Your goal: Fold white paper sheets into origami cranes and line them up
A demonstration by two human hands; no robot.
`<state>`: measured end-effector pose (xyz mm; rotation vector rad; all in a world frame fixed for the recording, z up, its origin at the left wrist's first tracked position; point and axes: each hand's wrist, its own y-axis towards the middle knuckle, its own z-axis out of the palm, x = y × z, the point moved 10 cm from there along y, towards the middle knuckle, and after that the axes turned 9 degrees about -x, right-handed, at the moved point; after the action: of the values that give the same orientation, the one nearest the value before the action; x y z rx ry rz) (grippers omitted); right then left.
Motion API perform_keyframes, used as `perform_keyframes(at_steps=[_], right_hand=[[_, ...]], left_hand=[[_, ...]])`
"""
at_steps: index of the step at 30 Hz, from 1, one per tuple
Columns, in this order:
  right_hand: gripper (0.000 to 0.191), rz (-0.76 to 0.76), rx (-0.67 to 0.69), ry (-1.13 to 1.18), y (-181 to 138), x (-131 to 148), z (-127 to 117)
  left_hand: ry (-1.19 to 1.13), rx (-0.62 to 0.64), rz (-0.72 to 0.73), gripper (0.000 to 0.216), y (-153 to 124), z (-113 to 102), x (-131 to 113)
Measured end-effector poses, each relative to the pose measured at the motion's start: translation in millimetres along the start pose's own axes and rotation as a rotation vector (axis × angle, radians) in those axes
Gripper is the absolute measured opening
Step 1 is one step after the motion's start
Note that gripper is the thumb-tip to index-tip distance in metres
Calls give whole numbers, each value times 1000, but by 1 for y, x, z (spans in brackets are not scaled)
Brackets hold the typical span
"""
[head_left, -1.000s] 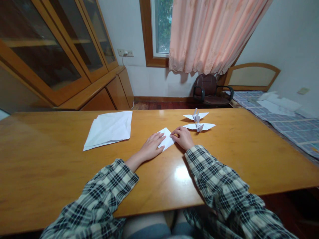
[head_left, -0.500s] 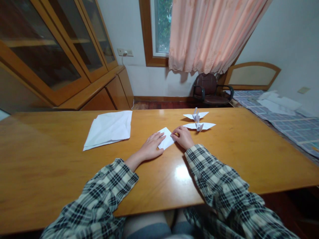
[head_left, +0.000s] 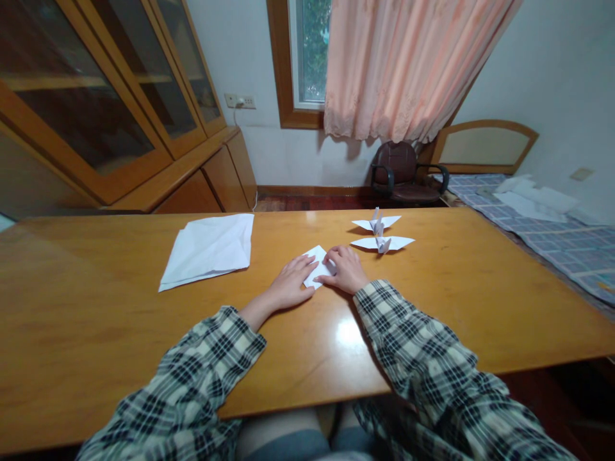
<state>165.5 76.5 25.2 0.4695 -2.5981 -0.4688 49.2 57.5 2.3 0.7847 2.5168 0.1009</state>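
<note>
Closest, at the bottom, thighs point(head_left: 288, 443) in blue-grey clothing, below the near edge of a glossy wooden table point(head_left: 307, 358). Across that edge, left sleeve point(head_left: 206, 365) and right sleeve point(head_left: 418, 346), both in black-and-cream plaid, slanting inward from the lower corners. Beyond the cuffs, left hand point(head_left: 292, 282) palm down and spread flat, fingertips over the left side of a small folded white paper point(head_left: 318, 269). Opposite, right hand point(head_left: 346, 270) arched loosely over the paper's right side, thumb and forefinger parted, tips on the paper. Between both hands, the paper itself, flat on the wood, one corner pointing away. Off to the left, well apart, a loose stack of larger white sheets point(head_left: 211, 250), edges unaligned. Past the right hand, a nearer origami crane point(head_left: 383, 244), wings spread, and just behind, a farther origami crane point(head_left: 373, 224), partly overlapped. Beyond the table, at right, a bed point(head_left: 538, 234) with blue checked covering; at centre right, a brown armchair point(head_left: 398, 169) with black armrests. Further left, a glass-doored wooden cabinet point(head_left: 137, 186); at the back, a wall socket point(head_left: 240, 101), a narrow window point(head_left: 310, 57) and a pink curtain point(head_left: 408, 70).
</note>
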Motion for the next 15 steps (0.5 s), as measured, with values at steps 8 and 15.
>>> perform_keyframes(at_steps=[8,15], right_hand=[[47,42,-17,-8,2,-8,0],[39,141,-67,-45,3,-27,-5]], left_hand=[[31,20,-5,65,0,1,-1],[22,14,4,67,1,-2,-3]])
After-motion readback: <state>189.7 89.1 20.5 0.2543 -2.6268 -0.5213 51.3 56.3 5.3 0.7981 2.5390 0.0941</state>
